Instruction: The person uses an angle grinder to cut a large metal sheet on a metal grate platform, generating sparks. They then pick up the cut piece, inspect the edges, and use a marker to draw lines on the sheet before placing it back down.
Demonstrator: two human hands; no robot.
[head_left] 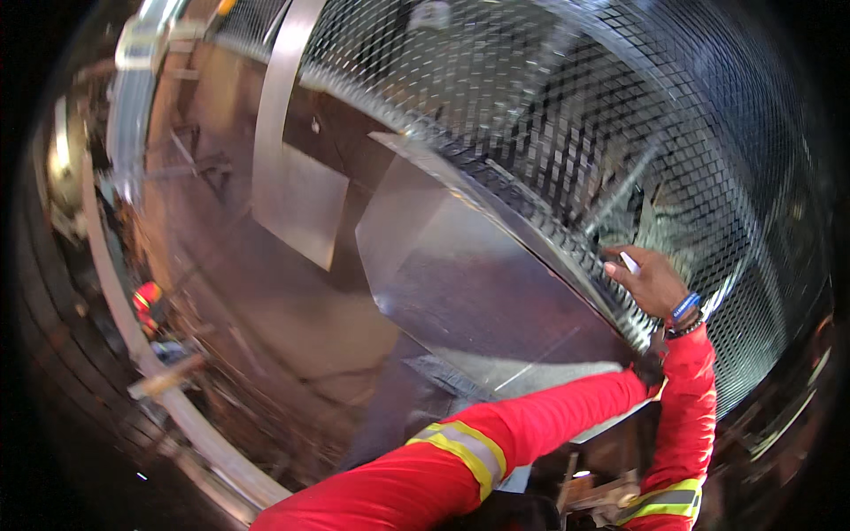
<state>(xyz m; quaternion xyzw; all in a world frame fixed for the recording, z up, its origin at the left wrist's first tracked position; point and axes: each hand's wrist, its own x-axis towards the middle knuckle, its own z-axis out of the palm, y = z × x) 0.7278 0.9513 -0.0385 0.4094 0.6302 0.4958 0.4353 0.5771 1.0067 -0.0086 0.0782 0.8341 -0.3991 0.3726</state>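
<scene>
My right hand (pixel 653 281) is closed around a small white stick (pixel 629 262), perhaps chalk or a marker. That hand rests at the edge of an expanded metal mesh panel (pixel 567 133), by the rim of a metal strip (pixel 522 232). A blue wristband (pixel 685 307) and a dark beaded bracelet circle the right wrist. My left arm crosses toward the right, and my left hand (pixel 652 365) is at the strip's lower end. It looks dark, and the right sleeve partly covers it, so its fingers are hidden. Below the mesh lies a sheet metal plate (pixel 460 274).
A long curved metal bar (pixel 279 97) ends in a flat plate (pixel 305 203) on the left. Along the far left runs a curved rail (pixel 115 283). Beyond it is a person in red (pixel 147 305). Wooden pieces (pixel 611 496) lie below my arms.
</scene>
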